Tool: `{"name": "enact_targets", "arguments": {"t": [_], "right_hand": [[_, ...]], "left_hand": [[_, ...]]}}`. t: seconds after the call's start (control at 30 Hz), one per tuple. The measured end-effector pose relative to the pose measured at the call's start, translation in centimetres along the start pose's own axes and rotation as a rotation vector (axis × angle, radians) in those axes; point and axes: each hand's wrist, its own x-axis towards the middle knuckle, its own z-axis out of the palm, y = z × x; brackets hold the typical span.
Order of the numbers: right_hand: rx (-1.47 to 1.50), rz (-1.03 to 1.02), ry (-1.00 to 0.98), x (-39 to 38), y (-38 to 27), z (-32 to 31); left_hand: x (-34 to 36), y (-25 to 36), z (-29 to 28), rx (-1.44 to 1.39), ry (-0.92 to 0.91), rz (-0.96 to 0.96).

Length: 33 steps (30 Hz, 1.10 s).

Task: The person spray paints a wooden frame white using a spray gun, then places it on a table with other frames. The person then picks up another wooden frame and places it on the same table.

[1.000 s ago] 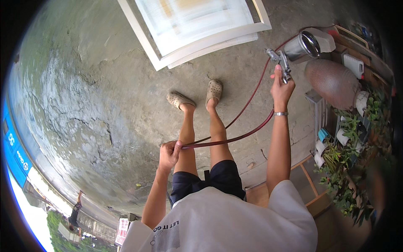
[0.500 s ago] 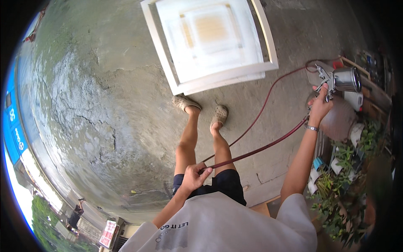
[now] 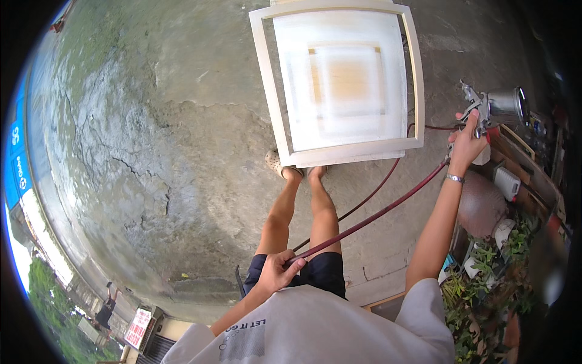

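Note:
A spray gun (image 3: pixel 478 108) with a round metal cup (image 3: pixel 508 105) is gripped in my right hand (image 3: pixel 468 142), held out to the right of the frame. From its handle a dark red hose (image 3: pixel 388 208) sags across to my left hand (image 3: pixel 279 270), whose fingers are wrapped round it near my lap. Ahead of my feet is a white-painted wooden frame (image 3: pixel 414 85). Inside its outline lies a white panel (image 3: pixel 297 91) with a bare tan patch in the middle. Neither hand touches the frame or panel.
The hose trails over the cracked concrete floor (image 3: pixel 200 151) and passes behind the frame's near right corner. At right stand a large round brown jar (image 3: pixel 482 203), a white jug (image 3: pixel 506 183), wooden boards and potted plants (image 3: pixel 485 291). Another person (image 3: pixel 106 312) is far off, lower left.
The frame and panel now appear lower and further right in view, and my feet are partly behind the near edge. Both hands keep their holds on the spray gun and hose.

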Motion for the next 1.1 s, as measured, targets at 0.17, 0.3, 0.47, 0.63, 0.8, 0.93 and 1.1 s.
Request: {"name": "enact_targets", "arguments": {"t": [0.17,0.3,0.47,0.63,0.8,0.93,1.1], "right_hand": [[0.0,-0.019,-0.017,1.5,-0.3,5.3],[-0.022,0.052,-0.083,1.2,0.8,10.5],[0.148,0.127,-0.295,-3.8,-1.5,17.3],[0.181,0.015,-0.42,-8.4,-2.8,21.8],[0.253,0.058,-0.534,-11.7,-4.8,24.3],[0.261,0.04,-0.618,-13.3,-6.7,25.7],[0.34,0.034,-0.778,-14.9,-8.7,25.9]], "left_hand": [[0.2,-0.2,0.0,-0.029,0.052,-0.055],[-0.2,0.0,-0.4,-0.064,0.15,-0.136],[-1.8,-1.0,-0.7,-0.299,0.376,-0.117],[-4.5,-2.8,-0.7,-0.381,0.435,-0.169],[-5.5,-2.4,-1.9,-0.42,0.506,-0.21],[-5.7,-2.7,-2.8,-0.47,0.532,-0.194],[-6.0,-2.5,-4.1,-0.49,0.528,-0.182]]}}
